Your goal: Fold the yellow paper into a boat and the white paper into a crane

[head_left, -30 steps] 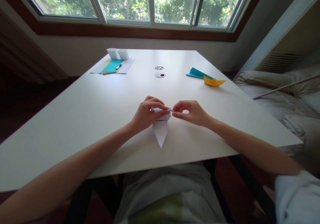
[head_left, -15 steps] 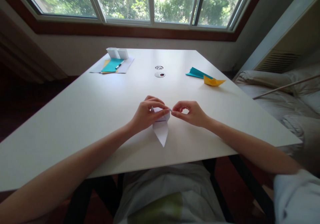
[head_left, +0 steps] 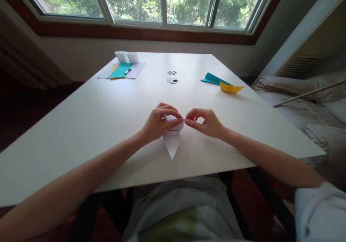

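A folded white paper (head_left: 171,144) lies on the white table (head_left: 94,119), its long point aimed toward me. My left hand (head_left: 158,123) presses down on the paper's upper part, fingers curled over it. My right hand (head_left: 204,122) pinches a small tip of the same paper at its right edge between thumb and forefinger. The two hands nearly touch at that tip. The paper's upper folds are hidden under my left fingers.
A teal folded paper (head_left: 213,78) and a yellow paper boat (head_left: 230,88) sit at the far right. Far left lie teal and yellow sheets with a pen (head_left: 121,70) and two small white boxes (head_left: 127,57). Cable holes (head_left: 172,80) mark mid-table. A cushioned seat (head_left: 305,105) stands right.
The paper's lower point has swung slightly to the left. Both hands stay in nearly the same place, still working the small tip.
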